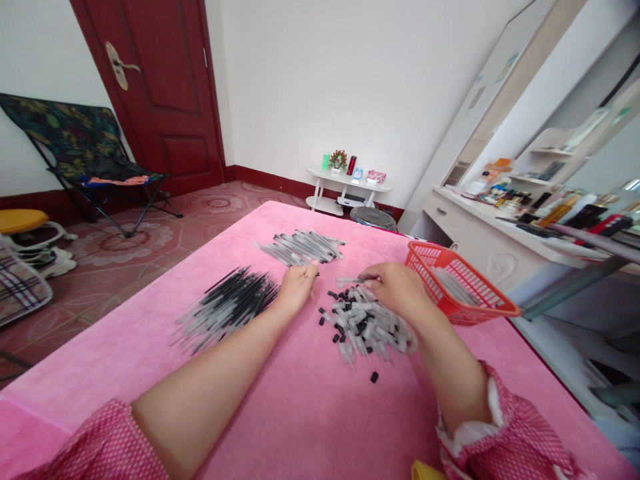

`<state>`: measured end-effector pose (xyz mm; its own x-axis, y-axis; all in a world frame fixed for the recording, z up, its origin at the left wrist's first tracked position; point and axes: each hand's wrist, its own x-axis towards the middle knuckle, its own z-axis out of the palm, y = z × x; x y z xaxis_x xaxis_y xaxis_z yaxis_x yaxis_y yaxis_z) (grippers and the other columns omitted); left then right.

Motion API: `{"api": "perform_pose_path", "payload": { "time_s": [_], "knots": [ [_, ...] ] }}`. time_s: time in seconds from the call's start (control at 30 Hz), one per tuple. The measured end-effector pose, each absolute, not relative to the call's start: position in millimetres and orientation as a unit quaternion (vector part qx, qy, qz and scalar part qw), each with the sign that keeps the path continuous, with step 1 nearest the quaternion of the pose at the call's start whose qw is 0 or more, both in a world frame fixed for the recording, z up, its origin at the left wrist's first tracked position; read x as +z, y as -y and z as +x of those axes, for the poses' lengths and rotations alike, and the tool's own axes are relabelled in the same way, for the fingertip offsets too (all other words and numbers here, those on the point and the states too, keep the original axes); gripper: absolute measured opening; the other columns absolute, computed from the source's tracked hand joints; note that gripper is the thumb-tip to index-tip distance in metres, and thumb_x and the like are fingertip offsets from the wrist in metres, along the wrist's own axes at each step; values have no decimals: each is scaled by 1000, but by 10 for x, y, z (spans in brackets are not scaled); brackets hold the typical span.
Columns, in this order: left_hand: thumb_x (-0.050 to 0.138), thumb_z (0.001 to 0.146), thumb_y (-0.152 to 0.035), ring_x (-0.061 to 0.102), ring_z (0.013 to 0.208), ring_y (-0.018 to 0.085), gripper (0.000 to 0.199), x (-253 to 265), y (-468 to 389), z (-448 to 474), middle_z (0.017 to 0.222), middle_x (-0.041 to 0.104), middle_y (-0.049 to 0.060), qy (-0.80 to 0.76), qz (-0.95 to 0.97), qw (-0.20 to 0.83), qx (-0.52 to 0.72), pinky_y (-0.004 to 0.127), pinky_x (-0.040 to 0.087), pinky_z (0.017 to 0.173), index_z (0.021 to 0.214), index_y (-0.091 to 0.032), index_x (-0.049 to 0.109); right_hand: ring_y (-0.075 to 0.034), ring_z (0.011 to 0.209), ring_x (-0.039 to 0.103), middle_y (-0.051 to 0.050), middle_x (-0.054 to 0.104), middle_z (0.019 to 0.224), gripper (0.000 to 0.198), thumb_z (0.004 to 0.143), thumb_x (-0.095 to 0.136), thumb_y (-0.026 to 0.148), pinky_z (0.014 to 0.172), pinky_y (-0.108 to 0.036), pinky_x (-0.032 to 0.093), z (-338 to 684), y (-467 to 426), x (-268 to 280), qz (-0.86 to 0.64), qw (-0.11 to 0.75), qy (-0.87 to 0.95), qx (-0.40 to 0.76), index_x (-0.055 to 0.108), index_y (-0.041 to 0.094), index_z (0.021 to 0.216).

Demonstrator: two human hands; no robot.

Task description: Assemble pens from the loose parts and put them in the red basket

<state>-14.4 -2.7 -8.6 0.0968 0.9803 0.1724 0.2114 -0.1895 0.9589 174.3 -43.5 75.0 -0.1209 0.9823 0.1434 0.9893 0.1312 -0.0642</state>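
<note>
My left hand [296, 288] is closed round a slim pen, mostly hidden by the fingers; a dark end peeks out at the fingertips. Just beyond it lies a pile of clear pens [313, 245]. Dark pen refills [235, 300] are heaped beside my left forearm. My right hand [397, 285] pinches at a clear tube-like piece [346, 281]; its exact kind is unclear. Below that hand spreads a pile of clear pen caps [373, 327] mixed with small black plugs [340, 328]. One black plug lies apart, nearer to me.
An orange-red plastic basket [465, 310] holding clear tubes stands right of my right hand. All this rests on a pink cloth-covered table [310, 413]. A yellow item [425, 471] shows at the near edge. A cluttered dresser [525, 233] stands to the right, a folding chair [85, 147] at left.
</note>
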Motion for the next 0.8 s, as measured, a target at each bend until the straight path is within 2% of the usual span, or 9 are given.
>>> {"api": "perform_pose_path", "payload": {
  "time_s": [0.1, 0.23, 0.3, 0.37, 0.57, 0.73, 0.8],
  "knots": [
    [39, 83, -48, 42, 39, 8, 45, -89, 5, -149, 42, 46, -2, -442, 534, 500, 520, 20, 30, 44, 52, -16, 44, -20, 89, 62, -3, 70, 97, 27, 78, 52, 28, 69, -27, 41, 1797, 420, 760, -675, 114, 729, -16, 69, 29, 99],
    [47, 79, -39, 46, 40, 6, 25, -22, 26, -127, 61, 59, 1, -361, 410, 649, 530, 17, 26, 38, 76, -15, 52, -18, 85, 61, -3, 70, 95, 28, 79, 51, 29, 68, -25, 41, 1800, 416, 769, -663, 131, 736, 29, 69, 28, 101],
    [46, 80, -36, 47, 42, 6, 23, 10, 36, -121, 66, 60, 2, -322, 357, 712, 511, 16, 28, 38, 82, -14, 54, -18, 87, 61, -3, 70, 95, 27, 78, 52, 28, 71, -26, 41, 1773, 433, 779, -652, 126, 747, 26, 69, 28, 100],
    [45, 81, -38, 45, 43, 5, 28, 27, 40, -117, 67, 60, 4, -321, 324, 753, 475, 15, 27, 37, 81, -12, 56, -19, 90, 60, -2, 69, 97, 27, 78, 54, 27, 73, -27, 40, 1738, 461, 799, -653, 116, 748, -7, 69, 31, 100],
    [54, 78, -37, 31, 36, 1, 29, 34, 71, -81, 66, 60, 7, -371, 362, 775, 363, 14, 7, 33, 77, -9, 59, -23, 91, 53, -5, 67, 90, 24, 77, 55, 22, 66, -30, 38, 1653, 536, 892, -648, 65, 748, -127, 71, 31, 93],
    [62, 71, -40, 20, 35, -1, 30, 24, 125, -60, 66, 60, 3, -375, 439, 744, 336, 17, 4, 36, 74, -10, 59, -23, 91, 49, -5, 66, 90, 25, 76, 55, 17, 65, -30, 36, 1614, 549, 905, -633, 54, 758, -149, 71, 29, 90],
    [66, 69, -42, 18, 35, -1, 32, -2, 132, -63, 60, 57, 0, -362, 467, 731, 343, 19, 4, 37, 69, -11, 58, -23, 91, 49, -5, 65, 90, 25, 76, 55, 17, 66, -30, 36, 1615, 547, 901, -632, 54, 759, -149, 71, 29, 91]
  ]
}}
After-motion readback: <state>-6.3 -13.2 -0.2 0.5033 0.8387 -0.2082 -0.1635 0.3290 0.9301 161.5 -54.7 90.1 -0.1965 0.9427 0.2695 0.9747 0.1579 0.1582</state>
